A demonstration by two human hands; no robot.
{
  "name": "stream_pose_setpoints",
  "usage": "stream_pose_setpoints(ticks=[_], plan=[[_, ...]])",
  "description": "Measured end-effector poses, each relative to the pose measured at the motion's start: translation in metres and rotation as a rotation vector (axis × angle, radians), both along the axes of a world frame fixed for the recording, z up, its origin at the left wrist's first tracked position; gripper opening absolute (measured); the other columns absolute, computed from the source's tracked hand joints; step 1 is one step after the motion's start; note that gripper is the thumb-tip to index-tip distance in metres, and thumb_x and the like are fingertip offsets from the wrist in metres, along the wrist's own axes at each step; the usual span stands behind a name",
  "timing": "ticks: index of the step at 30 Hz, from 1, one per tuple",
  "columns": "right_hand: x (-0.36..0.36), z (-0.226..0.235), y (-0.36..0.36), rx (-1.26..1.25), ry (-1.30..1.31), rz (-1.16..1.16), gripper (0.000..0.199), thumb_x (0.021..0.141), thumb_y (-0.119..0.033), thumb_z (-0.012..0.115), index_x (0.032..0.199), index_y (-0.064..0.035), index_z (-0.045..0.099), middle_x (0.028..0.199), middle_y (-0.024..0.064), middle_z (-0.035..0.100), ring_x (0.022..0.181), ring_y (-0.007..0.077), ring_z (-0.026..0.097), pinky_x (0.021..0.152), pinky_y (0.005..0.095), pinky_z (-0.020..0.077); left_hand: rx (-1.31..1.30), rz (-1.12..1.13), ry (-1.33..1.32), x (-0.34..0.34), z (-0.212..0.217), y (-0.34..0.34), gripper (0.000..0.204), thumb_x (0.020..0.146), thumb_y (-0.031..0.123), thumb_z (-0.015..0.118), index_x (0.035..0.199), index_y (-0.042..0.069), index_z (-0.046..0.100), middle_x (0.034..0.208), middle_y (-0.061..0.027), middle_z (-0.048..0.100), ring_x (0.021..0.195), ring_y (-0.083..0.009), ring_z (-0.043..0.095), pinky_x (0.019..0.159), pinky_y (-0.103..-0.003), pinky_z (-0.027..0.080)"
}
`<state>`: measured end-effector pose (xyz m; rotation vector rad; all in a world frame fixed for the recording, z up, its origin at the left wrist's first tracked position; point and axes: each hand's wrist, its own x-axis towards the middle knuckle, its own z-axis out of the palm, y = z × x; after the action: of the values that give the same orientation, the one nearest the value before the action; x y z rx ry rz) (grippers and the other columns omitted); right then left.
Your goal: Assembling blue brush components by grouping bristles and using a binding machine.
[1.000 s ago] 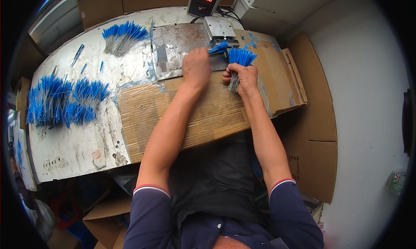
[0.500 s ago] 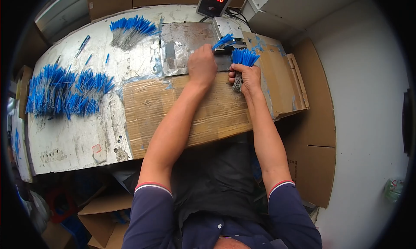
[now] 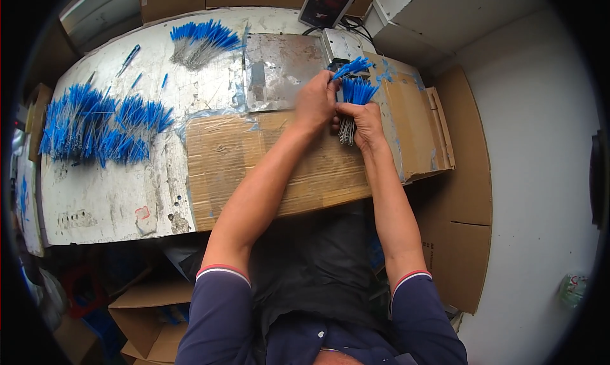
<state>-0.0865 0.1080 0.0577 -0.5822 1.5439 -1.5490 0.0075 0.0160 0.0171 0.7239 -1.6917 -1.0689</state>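
My right hand is closed round a thick bundle of blue-tipped wires. Their blue ends stand up above the thumb, and the thin silver stems hang out below the fingers. Close on its left, my left hand is closed on a smaller bunch of blue-tipped wires, whose blue ends slant up to the right, above the bundle. The stems of that bunch are hidden by the fingers. Both hands are just in front of a small metal device and above the cardboard-covered edge.
Blue-tipped wires lie in a large pile at the left and a smaller pile at the back. A pen lies between them. Behind the device stands a counter box with red digits. Cardboard covers the front edge; a metal plate lies behind.
My left hand has moved right and slightly down with its bunch, close to my right hand. The right-hand bundle sits slightly lower. The lower row of red digits on the counter box no longer shows.
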Motion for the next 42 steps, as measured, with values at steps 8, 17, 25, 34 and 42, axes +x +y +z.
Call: stream_pose_setpoints(ticks=[8,17,25,34,42], plan=[[0.0,-0.005,0.001,-0.025,-0.011,-0.196,0.011,0.08,0.002,0.075,0.085,0.0047,0.066,0.073,0.0116,0.067,0.056,0.0192,0.066,0.047,0.0323,0.0578,-0.021,0.188,-0.004,-0.002,-0.006,-0.006,0.016,0.104,0.02,0.055,0.102,0.007,0.062,0.079,-0.0088,0.071,0.067,-0.0272,0.068,0.062,-0.039,0.051],[-0.018,-0.002,-0.022,0.123,0.184,-0.3,0.008,0.077,0.007,0.071,0.072,0.0084,0.065,0.065,0.015,0.066,0.05,0.0213,0.065,0.041,0.0325,0.0551,0.067,0.269,0.01,0.001,-0.005,-0.013,0.017,0.105,0.02,0.051,0.103,0.005,0.059,0.08,-0.007,0.072,0.064,-0.0212,0.067,0.061,-0.038,0.051],[-0.014,-0.002,-0.027,0.106,0.157,-0.356,0.012,0.077,0.007,0.071,0.068,0.0074,0.063,0.063,0.0157,0.065,0.05,0.023,0.066,0.041,0.0338,0.0557,-0.039,0.382,-0.014,0.001,-0.006,-0.014,0.015,0.103,0.02,0.053,0.105,0.006,0.058,0.085,-0.0134,0.071,0.079,-0.0383,0.067,0.07,-0.049,0.049],[-0.02,-0.006,-0.009,-0.084,-0.151,-0.314,0.012,0.082,-0.003,0.075,0.083,0.0041,0.065,0.073,0.0125,0.067,0.058,0.0257,0.068,0.048,0.0365,0.0607,-0.213,0.389,-0.21,0.006,-0.005,-0.015,0.014,0.101,0.019,0.057,0.101,0.005,0.058,0.081,-0.0195,0.067,0.078,-0.0415,0.064,0.07,-0.052,0.047],[-0.019,-0.007,0.0,-0.033,-0.097,-0.263,0.01,0.083,0.0,0.073,0.082,0.0057,0.065,0.074,0.0136,0.067,0.059,0.023,0.068,0.051,0.0344,0.0611,-0.375,0.212,-0.256,0.004,-0.008,-0.015,0.01,0.097,0.013,0.058,0.094,0.004,0.057,0.079,-0.0193,0.066,0.075,-0.0416,0.064,0.068,-0.052,0.048]])
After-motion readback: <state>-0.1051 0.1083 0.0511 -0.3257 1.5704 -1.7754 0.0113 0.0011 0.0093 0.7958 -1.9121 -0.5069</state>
